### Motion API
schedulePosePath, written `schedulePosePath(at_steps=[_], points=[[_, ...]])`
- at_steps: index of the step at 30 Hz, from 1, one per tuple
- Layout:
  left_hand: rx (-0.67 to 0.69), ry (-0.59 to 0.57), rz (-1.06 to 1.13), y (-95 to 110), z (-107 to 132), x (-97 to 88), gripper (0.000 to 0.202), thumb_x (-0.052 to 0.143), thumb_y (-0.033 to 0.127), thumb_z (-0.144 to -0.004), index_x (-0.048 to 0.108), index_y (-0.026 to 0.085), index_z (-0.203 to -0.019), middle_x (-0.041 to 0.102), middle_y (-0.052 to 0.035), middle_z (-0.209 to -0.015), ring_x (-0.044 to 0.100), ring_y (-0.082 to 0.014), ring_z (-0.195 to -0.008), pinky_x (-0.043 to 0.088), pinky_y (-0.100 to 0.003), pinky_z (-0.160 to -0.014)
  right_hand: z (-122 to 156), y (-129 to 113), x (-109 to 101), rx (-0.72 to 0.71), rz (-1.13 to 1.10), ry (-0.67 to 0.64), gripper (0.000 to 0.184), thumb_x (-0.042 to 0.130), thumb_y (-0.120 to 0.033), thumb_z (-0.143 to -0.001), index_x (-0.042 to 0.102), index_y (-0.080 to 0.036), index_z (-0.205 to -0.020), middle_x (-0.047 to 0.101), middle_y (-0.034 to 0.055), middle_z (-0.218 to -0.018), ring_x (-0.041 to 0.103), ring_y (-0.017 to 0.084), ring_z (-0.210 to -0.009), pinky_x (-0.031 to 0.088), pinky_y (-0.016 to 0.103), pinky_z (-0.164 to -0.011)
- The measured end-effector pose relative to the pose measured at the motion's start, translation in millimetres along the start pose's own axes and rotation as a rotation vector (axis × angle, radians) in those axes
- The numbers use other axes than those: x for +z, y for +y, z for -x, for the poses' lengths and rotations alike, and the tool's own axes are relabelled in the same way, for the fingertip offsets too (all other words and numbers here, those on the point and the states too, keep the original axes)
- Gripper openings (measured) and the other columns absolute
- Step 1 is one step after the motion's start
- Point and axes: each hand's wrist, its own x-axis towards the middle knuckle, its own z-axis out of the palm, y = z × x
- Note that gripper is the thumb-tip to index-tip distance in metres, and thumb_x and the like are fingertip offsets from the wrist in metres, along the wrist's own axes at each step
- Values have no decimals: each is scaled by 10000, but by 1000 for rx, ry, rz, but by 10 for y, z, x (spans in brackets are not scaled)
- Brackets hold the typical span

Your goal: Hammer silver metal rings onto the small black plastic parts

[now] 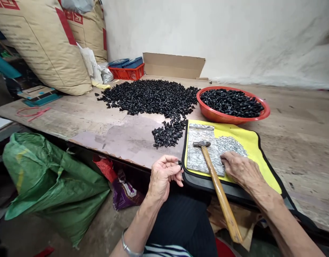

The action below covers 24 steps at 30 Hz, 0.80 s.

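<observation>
My left hand (pixel 164 175) pinches a small black plastic piece (pixel 179 163) just off the table's front edge. My right hand (pixel 240 167) lies on the yellow mat (pixel 250 141), fingers curled over a heap of small silvery metal bits (pixel 230 144); what they hold is hidden. A hammer (pixel 216 178) with a wooden handle rests across a grey metal block (pixel 203 148) between the hands. A small pile of black pieces (pixel 168 134) lies left of the mat, a large heap (pixel 150 96) behind it.
A red basin (pixel 207 110) full of black pieces stands behind the mat. Tan sacks (pixel 46 46), a red crate (pixel 128 73) and cardboard (pixel 173 66) line the back. A green bag (pixel 52 182) sits on the floor at left.
</observation>
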Motion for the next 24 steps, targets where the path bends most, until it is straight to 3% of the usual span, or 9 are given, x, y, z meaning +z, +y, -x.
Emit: schedulePosePath(at_steps=[5, 11, 16, 20, 24], points=[[-92, 30, 102, 2, 2, 70, 190, 647, 82, -646, 603, 63, -829, 607, -26, -576, 536, -99, -429, 501, -225, -367, -45, 58, 17, 0, -81, -21, 201, 423, -182, -781, 622, -164, -756, 663, 107, -774, 591, 209, -648, 303, 285, -537], [-89, 64, 270, 66, -73, 98, 52, 562, 80, -757, 610, 61, -770, 610, -48, -614, 619, -135, -546, 591, -345, -592, -126, 228, 87, 82, -327, 5, 176, 462, -277, -734, 617, -197, -713, 658, 53, -690, 592, 208, -690, 376, 295, -631], [-134, 66, 299, 82, -145, 121, 128, 537, -45, -672, 599, 65, -690, 608, -38, -607, 639, -156, -561, 591, -346, -603, -123, 267, 66, 168, -557, 5, 163, 496, -313, -662, 611, -198, -665, 612, 15, -569, 542, 164, -546, 391, 278, -560], [-165, 9, 298, 35, -149, 199, 134, 571, -38, -658, 616, 66, -730, 630, -43, -639, 647, -154, -580, 591, -337, -628, -105, 289, 71, 214, -719, 13, 186, 496, -362, -668, 585, -199, -659, 527, -19, -455, 477, 135, -454, 375, 264, -496], [-161, 27, 295, -46, -138, 256, 125, 590, -37, -656, 590, 82, -693, 629, -41, -606, 655, -150, -610, 585, -325, -673, -50, 296, 13, 262, -846, 45, 167, 491, -351, -694, 529, -204, -624, 491, -36, -437, 441, 113, -428, 359, 246, -466]])
